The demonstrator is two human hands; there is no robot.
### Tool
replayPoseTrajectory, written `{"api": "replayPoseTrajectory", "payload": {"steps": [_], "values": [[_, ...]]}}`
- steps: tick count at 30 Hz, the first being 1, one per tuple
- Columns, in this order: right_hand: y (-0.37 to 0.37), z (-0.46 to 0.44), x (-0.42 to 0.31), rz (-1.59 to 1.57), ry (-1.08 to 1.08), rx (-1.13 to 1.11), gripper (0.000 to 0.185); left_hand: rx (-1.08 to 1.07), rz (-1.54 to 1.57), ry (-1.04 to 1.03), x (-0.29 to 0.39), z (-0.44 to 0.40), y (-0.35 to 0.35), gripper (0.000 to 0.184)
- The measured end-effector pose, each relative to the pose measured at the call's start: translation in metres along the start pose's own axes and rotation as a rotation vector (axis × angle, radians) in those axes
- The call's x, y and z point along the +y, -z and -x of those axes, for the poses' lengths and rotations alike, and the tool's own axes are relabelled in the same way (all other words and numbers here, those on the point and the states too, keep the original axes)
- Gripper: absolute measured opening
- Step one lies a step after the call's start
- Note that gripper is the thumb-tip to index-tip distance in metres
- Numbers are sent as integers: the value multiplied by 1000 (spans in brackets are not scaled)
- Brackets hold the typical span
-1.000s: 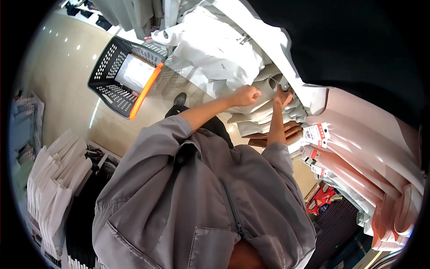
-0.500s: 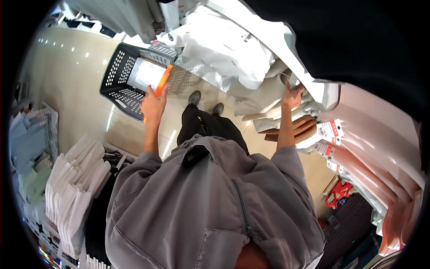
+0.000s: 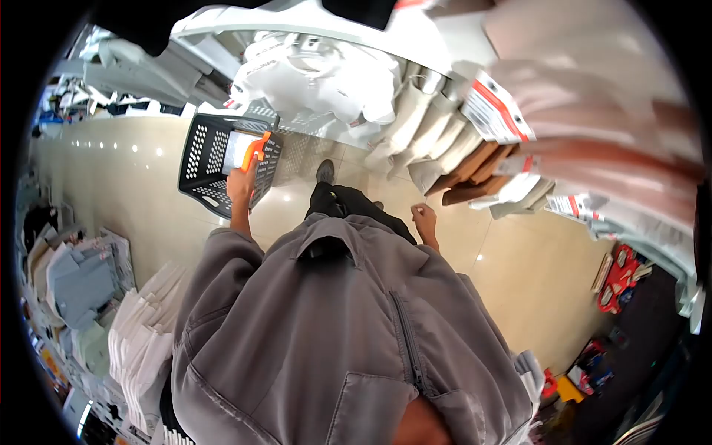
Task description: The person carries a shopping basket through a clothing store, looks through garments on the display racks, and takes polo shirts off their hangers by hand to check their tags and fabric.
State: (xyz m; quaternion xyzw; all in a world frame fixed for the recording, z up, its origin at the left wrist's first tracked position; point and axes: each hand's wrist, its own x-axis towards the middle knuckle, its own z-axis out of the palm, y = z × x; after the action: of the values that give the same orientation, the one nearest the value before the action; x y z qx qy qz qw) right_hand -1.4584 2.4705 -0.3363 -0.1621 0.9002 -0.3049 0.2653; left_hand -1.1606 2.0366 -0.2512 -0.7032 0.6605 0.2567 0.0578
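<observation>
The person's left grip (image 3: 241, 185) is wrapped around the orange handle (image 3: 256, 146) of a dark, hole-patterned basket (image 3: 194, 167) at the far left, with a white package (image 3: 234, 148) lying inside it. The right grip (image 3: 425, 218) hangs in front of the body on the right, apart from the clothes, its fingers loosely bent, and whether it is fully released or clenched cannot be told. White clothes (image 3: 326, 81) hang on the far side, with beige clothes (image 3: 419, 122) and brown clothes (image 3: 475, 176) to their right, above the pale floor (image 3: 512, 289)
</observation>
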Motion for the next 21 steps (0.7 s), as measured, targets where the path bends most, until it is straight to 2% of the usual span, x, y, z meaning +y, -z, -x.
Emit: {"api": "replayPoseTrajectory", "payload": {"steps": [3,5,6,8,13,16,19,21], "values": [[10,40,87,-80,-367,1,21,21,-21,-54,2,21,-17,83],[15,65,131,-126,-557,28,21,-47,28,-109,9,43,-20,80],[17,79,141,-154,-597,26,21,-63,-1,-134,-5,30,-37,77],[20,104,155,-215,-689,29,23,12,-40,-221,6,62,-37,75],[5,147,175,-393,-788,35,23,-18,-82,-246,16,104,-58,74],[-11,168,172,-480,-845,-33,24,-52,-91,-236,21,119,-69,71],[-21,177,168,-488,-816,-44,24,-64,48,-309,35,148,-67,64],[-23,177,161,-390,-790,-31,26,-50,-8,-304,19,133,-84,64]]}}
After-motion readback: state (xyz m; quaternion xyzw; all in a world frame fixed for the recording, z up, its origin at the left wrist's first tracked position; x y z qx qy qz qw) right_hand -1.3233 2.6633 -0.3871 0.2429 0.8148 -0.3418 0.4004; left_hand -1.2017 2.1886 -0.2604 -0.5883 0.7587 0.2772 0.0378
